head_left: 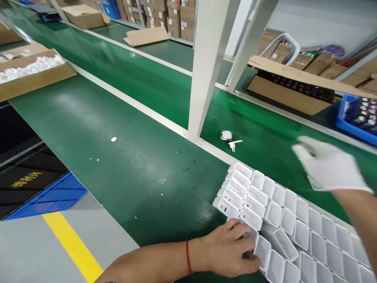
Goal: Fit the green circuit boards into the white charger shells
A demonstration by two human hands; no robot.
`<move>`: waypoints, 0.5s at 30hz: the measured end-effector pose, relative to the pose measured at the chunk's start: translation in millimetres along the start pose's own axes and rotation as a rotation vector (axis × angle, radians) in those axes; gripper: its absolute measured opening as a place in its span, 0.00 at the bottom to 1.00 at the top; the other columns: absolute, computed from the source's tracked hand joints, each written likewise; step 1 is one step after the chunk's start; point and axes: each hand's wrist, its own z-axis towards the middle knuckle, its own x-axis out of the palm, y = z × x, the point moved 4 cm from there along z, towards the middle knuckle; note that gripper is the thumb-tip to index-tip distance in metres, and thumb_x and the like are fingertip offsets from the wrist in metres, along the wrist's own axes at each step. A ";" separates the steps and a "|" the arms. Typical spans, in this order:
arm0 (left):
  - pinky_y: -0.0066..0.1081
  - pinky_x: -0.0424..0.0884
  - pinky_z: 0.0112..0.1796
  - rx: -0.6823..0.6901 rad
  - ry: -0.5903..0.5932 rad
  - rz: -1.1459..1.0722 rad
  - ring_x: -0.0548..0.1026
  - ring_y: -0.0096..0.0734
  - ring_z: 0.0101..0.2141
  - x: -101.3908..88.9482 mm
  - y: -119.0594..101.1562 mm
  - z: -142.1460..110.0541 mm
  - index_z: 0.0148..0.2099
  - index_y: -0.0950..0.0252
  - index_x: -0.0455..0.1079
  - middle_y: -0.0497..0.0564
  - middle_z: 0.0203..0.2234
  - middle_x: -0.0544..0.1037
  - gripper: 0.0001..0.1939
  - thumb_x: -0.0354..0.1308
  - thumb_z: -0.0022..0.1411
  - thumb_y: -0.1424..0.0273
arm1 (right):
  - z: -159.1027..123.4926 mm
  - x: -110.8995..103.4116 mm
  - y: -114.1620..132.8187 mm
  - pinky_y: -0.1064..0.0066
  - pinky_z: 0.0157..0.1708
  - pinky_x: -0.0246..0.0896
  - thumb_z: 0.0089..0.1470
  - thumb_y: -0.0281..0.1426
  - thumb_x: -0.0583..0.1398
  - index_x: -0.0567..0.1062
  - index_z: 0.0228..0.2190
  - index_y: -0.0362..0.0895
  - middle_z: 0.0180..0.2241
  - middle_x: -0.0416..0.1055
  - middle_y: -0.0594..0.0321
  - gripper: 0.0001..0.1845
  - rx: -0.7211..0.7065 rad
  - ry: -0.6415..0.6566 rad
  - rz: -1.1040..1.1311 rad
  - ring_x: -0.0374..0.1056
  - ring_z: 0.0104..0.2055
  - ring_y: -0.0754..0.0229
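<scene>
A white plastic tray with many small pockets lies on the green bench at the lower right; several pockets at its left end hold white charger blocks. My left hand, bare with a red string at the wrist, rests on the tray's near left edge, fingers curled over a pocket. My right hand wears a white glove and hovers above the tray's far side, fingers together and slightly blurred; whether it holds anything is hidden.
A white upright post rises from the bench rail just beyond the tray. A small white plug part lies on the green belt. Cardboard boxes sit left and right; a blue bin is at far right.
</scene>
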 end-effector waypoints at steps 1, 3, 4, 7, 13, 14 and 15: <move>0.35 0.60 0.41 0.001 -0.011 0.004 0.67 0.38 0.41 1.0 -0.4 -0.5 0.38 0.59 0.75 0.50 0.30 0.71 0.04 0.61 0.59 0.73 | 0.5 5.0 27.6 0.59 0.37 0.64 0.64 0.43 0.51 0.70 0.61 0.40 0.52 0.76 0.44 0.31 -0.069 0.085 0.011 0.75 0.41 0.49; 0.35 0.59 0.40 0.004 -0.043 0.005 0.67 0.38 0.40 3.3 -0.9 -1.5 0.35 0.60 0.75 0.50 0.29 0.70 0.03 0.61 0.59 0.72 | 3.9 19.6 77.0 0.58 0.43 0.63 0.63 0.50 0.53 0.70 0.60 0.42 0.49 0.77 0.47 0.33 -0.154 0.165 0.003 0.74 0.47 0.45; 0.35 0.59 0.40 0.004 -0.047 0.001 0.67 0.38 0.40 5.3 -0.9 -1.8 0.35 0.60 0.75 0.51 0.29 0.70 0.03 0.61 0.59 0.72 | 6.5 28.9 97.5 0.55 0.46 0.62 0.63 0.52 0.52 0.72 0.58 0.40 0.46 0.78 0.46 0.34 -0.180 0.193 -0.011 0.73 0.48 0.43; 0.35 0.60 0.39 0.014 0.030 -0.022 0.68 0.38 0.40 14.5 -0.8 -2.5 0.34 0.58 0.76 0.51 0.32 0.72 0.03 0.62 0.57 0.71 | 13.2 56.6 139.0 0.46 0.56 0.56 0.63 0.51 0.55 0.77 0.49 0.42 0.43 0.78 0.51 0.28 -0.220 0.267 -0.056 0.72 0.51 0.45; 0.37 0.65 0.38 0.082 0.182 -0.030 0.70 0.41 0.42 19.1 -4.5 -4.6 0.35 0.52 0.78 0.53 0.43 0.76 0.06 0.61 0.55 0.68 | 16.7 69.7 142.6 0.47 0.57 0.61 0.64 0.43 0.60 0.75 0.47 0.42 0.49 0.74 0.55 0.19 -0.085 0.273 -0.016 0.69 0.54 0.51; 0.36 0.67 0.39 0.091 0.201 -0.032 0.71 0.42 0.43 17.6 -5.2 -5.0 0.36 0.52 0.78 0.53 0.45 0.76 0.06 0.61 0.56 0.66 | 15.9 64.7 137.3 0.47 0.57 0.62 0.64 0.43 0.60 0.76 0.46 0.41 0.49 0.74 0.55 0.18 -0.064 0.254 0.018 0.70 0.53 0.51; 0.36 0.68 0.39 0.094 0.217 -0.041 0.71 0.42 0.44 15.3 -5.5 -5.3 0.36 0.52 0.78 0.53 0.48 0.75 0.05 0.61 0.58 0.64 | 13.9 57.8 131.0 0.48 0.56 0.63 0.64 0.42 0.60 0.76 0.44 0.41 0.48 0.74 0.55 0.17 -0.054 0.230 0.060 0.70 0.52 0.52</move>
